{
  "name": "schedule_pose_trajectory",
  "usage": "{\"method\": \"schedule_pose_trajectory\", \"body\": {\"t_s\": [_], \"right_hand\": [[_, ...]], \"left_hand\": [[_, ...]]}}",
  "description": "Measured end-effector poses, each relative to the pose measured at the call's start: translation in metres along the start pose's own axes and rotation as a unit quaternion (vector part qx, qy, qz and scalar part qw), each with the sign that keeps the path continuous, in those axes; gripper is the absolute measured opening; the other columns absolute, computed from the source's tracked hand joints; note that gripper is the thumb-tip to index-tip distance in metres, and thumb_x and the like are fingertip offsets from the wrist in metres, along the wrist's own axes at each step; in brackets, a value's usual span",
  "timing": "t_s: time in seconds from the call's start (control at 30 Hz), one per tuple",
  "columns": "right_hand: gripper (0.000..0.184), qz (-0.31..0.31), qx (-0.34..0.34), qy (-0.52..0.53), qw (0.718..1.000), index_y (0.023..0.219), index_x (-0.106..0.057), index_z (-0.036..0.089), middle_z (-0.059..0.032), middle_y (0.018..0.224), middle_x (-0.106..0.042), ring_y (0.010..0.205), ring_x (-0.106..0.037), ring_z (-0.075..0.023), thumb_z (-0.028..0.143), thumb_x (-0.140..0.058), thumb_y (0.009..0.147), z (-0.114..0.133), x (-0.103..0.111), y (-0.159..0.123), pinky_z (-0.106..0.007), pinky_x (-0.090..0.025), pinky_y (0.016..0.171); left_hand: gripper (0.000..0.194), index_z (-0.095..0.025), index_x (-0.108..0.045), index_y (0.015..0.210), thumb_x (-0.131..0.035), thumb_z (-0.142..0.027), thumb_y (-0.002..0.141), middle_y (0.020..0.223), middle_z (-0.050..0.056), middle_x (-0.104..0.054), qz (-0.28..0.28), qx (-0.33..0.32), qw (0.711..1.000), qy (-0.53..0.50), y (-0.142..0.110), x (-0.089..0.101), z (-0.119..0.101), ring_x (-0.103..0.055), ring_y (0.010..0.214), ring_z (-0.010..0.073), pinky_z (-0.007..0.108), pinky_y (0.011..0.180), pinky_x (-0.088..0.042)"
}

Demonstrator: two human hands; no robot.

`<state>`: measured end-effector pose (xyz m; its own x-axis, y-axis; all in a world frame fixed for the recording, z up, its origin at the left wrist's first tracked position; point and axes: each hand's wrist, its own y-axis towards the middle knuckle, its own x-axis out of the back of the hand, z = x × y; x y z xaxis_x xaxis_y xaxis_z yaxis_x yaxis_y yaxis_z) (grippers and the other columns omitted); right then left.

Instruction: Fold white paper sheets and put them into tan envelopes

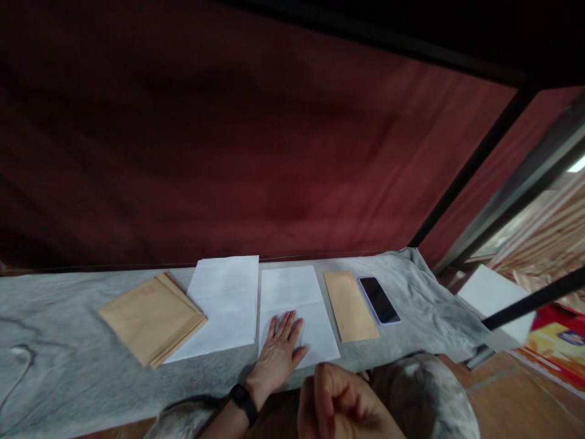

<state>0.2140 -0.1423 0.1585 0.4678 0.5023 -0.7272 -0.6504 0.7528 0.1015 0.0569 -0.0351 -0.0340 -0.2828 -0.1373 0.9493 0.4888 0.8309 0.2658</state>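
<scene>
Resting the spread left grip [276, 353] on a paper sheet [313, 317], already creased but lying unfolded, with right grip [336, 402] curled nearby, contents impossible to tell, and kraft envelope [351, 306] untouched ahead.

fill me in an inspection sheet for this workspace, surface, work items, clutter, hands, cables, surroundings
Surface: grey cloth, wrinkled at its right end.
Work items: stack of brown envelopes at left, against or over the edge of the left white sheet; right white sheet beside that; single brown envelope further right.
Clutter: phone, lying right of the single envelope.
Hands: left hand flat on the right sheet, dark wristband on; right hand curled near the camera, contents not visible.
Cables: none certain; a curved line at far left may be cord or print.
Surroundings: dark red fabric behind, black pole and tiled floor at right.
</scene>
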Motion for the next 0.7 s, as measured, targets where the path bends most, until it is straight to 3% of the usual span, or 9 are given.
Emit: {"method": "schedule_pose_trajectory", "body": {"t_s": [0.1,0.2,0.27,0.33,0.4,0.5,0.7], "right_hand": [[0.046,-0.078,-0.011,-0.240,0.968,0.078,-0.050,0.023,0.0017,0.069,-0.060,0.061,-0.055,-0.0114,0.066,-0.066,0.082,-0.018,0.039,-0.005,-0.023,-0.044,0.062],[0.054,-0.197,-0.039,-0.485,0.851,0.071,-0.055,0.022,0.0012,0.063,-0.054,0.061,-0.053,-0.0122,0.066,-0.038,0.096,-0.040,0.083,-0.021,-0.022,-0.045,0.064],[0.047,-0.257,-0.003,-0.572,0.779,0.076,-0.058,0.023,-0.0011,0.070,-0.060,0.068,-0.059,-0.0149,0.059,-0.038,0.099,-0.051,0.107,-0.029,-0.024,-0.049,0.069],[0.035,-0.272,0.036,-0.597,0.754,0.085,-0.060,0.025,-0.0041,0.083,-0.064,0.079,-0.063,-0.0185,0.054,-0.045,0.097,-0.061,0.123,-0.033,-0.028,-0.051,0.077],[0.024,-0.291,0.114,-0.629,0.712,0.093,-0.059,0.026,-0.0046,0.087,-0.064,0.085,-0.065,-0.0202,0.043,-0.044,0.098,-0.069,0.132,-0.033,-0.031,-0.053,0.083],[0.014,-0.289,0.171,-0.654,0.677,0.099,-0.056,0.025,-0.0066,0.100,-0.063,0.100,-0.064,-0.0213,0.026,-0.043,0.095,-0.076,0.141,-0.028,-0.035,-0.053,0.090],[0.022,-0.279,0.152,-0.675,0.666,0.096,-0.055,0.025,-0.0065,0.102,-0.062,0.098,-0.063,-0.0210,0.013,-0.038,0.088,-0.066,0.151,-0.001,-0.038,-0.052,0.090]], "left_hand": [[0.061,-0.021,-0.037,0.149,-0.040,-0.055,0.099,0.157,0.013,-0.037,0.019,0.001,1.000,-0.006,0.000,0.007,-0.002,-0.029,0.147,0.0286,0.058,0.119,-0.023],[0.061,-0.020,-0.040,0.148,-0.040,-0.055,0.098,0.157,0.015,-0.038,0.025,0.000,1.000,-0.006,0.001,0.015,-0.005,-0.030,0.147,0.0293,0.058,0.118,-0.025],[0.060,-0.020,-0.041,0.147,-0.039,-0.055,0.099,0.156,0.015,-0.038,0.023,0.002,1.000,-0.004,0.001,0.020,-0.007,-0.031,0.146,0.0293,0.057,0.118,-0.026],[0.060,-0.019,-0.042,0.147,-0.038,-0.056,0.099,0.156,0.015,-0.039,0.022,0.005,1.000,-0.002,0.001,0.024,-0.009,-0.032,0.146,0.0292,0.057,0.118,-0.027],[0.061,-0.019,-0.042,0.147,-0.037,-0.057,0.099,0.156,0.015,-0.039,0.024,0.005,1.000,-0.002,0.001,0.027,-0.010,-0.032,0.146,0.0290,0.057,0.118,-0.026],[0.061,-0.020,-0.041,0.147,-0.036,-0.057,0.099,0.156,0.015,-0.039,0.028,0.003,1.000,-0.008,0.001,0.030,-0.010,-0.032,0.146,0.0281,0.056,0.119,-0.025],[0.058,-0.022,-0.043,0.146,-0.038,-0.056,0.099,0.154,0.013,-0.042,0.020,0.002,1.000,-0.018,0.002,0.027,-0.007,-0.034,0.145,0.0266,0.055,0.119,-0.025]]}}
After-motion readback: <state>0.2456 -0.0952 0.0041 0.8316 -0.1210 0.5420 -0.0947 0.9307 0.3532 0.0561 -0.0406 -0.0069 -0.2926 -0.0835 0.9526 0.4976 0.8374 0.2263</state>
